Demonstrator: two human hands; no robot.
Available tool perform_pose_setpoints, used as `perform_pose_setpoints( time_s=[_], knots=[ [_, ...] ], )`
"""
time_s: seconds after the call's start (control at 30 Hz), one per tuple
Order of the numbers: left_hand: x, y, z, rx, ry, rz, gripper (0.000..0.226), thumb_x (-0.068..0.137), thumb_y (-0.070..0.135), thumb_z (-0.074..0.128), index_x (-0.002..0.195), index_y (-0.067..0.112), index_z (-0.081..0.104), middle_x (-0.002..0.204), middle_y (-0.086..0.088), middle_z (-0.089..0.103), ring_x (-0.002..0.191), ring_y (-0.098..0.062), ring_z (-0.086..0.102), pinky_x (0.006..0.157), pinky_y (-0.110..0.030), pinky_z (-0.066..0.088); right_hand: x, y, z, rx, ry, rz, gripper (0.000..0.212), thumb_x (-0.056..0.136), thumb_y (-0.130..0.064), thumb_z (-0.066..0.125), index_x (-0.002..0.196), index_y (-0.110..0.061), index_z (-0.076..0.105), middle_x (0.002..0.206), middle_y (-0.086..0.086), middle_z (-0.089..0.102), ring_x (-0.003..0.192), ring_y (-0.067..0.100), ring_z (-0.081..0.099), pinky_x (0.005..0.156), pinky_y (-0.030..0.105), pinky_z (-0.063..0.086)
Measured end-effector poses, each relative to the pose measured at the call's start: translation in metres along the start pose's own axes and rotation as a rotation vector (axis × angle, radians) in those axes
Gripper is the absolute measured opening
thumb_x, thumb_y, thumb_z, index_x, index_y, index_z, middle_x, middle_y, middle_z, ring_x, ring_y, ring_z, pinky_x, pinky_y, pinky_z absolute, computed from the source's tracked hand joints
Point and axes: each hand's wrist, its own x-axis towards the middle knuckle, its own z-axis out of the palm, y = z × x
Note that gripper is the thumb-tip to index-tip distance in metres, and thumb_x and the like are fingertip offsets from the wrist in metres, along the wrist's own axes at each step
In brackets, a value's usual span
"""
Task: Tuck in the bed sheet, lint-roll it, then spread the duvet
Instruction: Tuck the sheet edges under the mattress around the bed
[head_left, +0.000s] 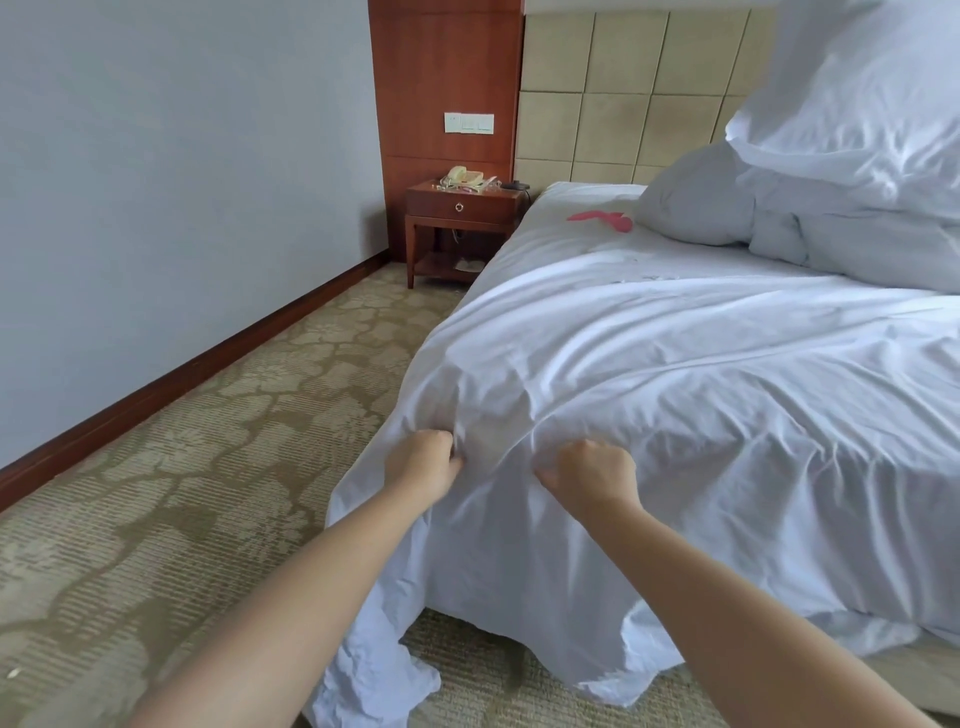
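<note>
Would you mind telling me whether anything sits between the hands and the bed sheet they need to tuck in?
Nothing visible does: both hands, left hand and right hand, already grip the bed sheet at the mattress corner.

Wall (182, 182): plain pale grey, with a dark wooden skirting (208, 358) along its foot.
Floor: beige carpet (156, 519) with a large flower pattern.
Panel (447, 78): reddish wood, carrying a white switch plate (469, 123).
Nightstand (462, 223): dark wood, one drawer, a telephone (462, 176) on top.
Headboard (623, 88): padded beige squares.
Light: soft daylight.
</note>
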Motion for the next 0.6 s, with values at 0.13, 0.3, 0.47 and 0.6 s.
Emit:
perform_pose_setpoints(
  time_s=[0.13, 0.3, 0.47, 0.6],
  knots=[
    [-0.002, 0.003, -0.005, -0.003, -0.028, 0.022, 0.026, 0.088, 0.013, 0.045, 0.062, 0.016, 0.040, 0.066, 0.000, 0.046, 0.064, -0.023, 0.049, 0.047, -0.027, 0.027, 0.001, -0.010, 0.006, 0.173, -0.049, 0.132, 0.041, 0.092, -0.048, 0.047, 0.098, -0.015, 0.069, 0.097, 0.003, 0.069, 0.093, 0.026, 0.066, 0.063, 0.027, 0.040],
    [-0.008, -0.010, -0.010, -0.030, -0.032, 0.048, 0.034, 0.086, 0.025, 0.055, 0.060, 0.017, 0.034, 0.062, 0.002, 0.043, 0.055, -0.016, 0.041, 0.048, -0.026, 0.026, 0.008, -0.020, 0.007, 0.241, -0.040, 0.166, 0.027, 0.095, -0.024, 0.045, 0.100, -0.009, 0.068, 0.103, 0.008, 0.068, 0.096, 0.030, 0.064, 0.066, 0.028, 0.041],
    [-0.020, -0.018, -0.012, -0.031, 0.031, 0.045, 0.032, 0.085, 0.026, 0.053, 0.063, 0.015, 0.032, 0.065, 0.000, 0.041, 0.057, -0.020, 0.038, 0.050, -0.028, 0.023, -0.004, -0.029, 0.002, 0.254, -0.101, 0.089, 0.027, 0.090, -0.012, 0.044, 0.105, -0.005, 0.065, 0.108, 0.014, 0.066, 0.102, 0.033, 0.062, 0.077, 0.031, 0.045],
    [-0.023, -0.012, -0.016, -0.016, 0.038, 0.062, 0.031, 0.085, 0.024, 0.050, 0.064, 0.015, 0.030, 0.063, 0.001, 0.038, 0.055, -0.018, 0.034, 0.049, -0.028, 0.021, -0.020, -0.021, 0.004, 0.229, -0.070, 0.097, 0.035, 0.096, -0.036, 0.043, 0.096, -0.009, 0.065, 0.101, 0.010, 0.067, 0.095, 0.031, 0.063, 0.069, 0.031, 0.042]
  ],
)
